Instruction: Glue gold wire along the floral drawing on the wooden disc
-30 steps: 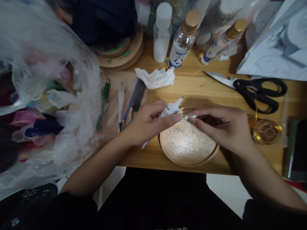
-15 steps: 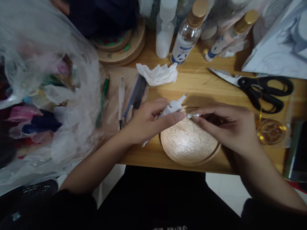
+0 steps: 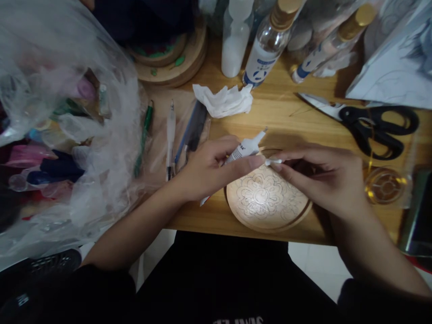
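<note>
Your left hand (image 3: 216,173) clamps a tube (image 3: 243,150); right hand (image 3: 326,177) pinches a white piece (image 3: 274,161). Oversqueezing could blot the patterned disc (image 3: 259,195).

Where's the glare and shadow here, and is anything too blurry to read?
Head view: glare whitens the flower drawing on the round wooden piece; head view: shadow darkens the table beside it, near the right hand; head view: black clothing loses most detail; head view: fine print on the white tube is too blurred to read.

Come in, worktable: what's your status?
Left hand gripping white tube. Right hand pinching small white piece. Patterned round board below. Scissors lie beyond, untouched.
</note>
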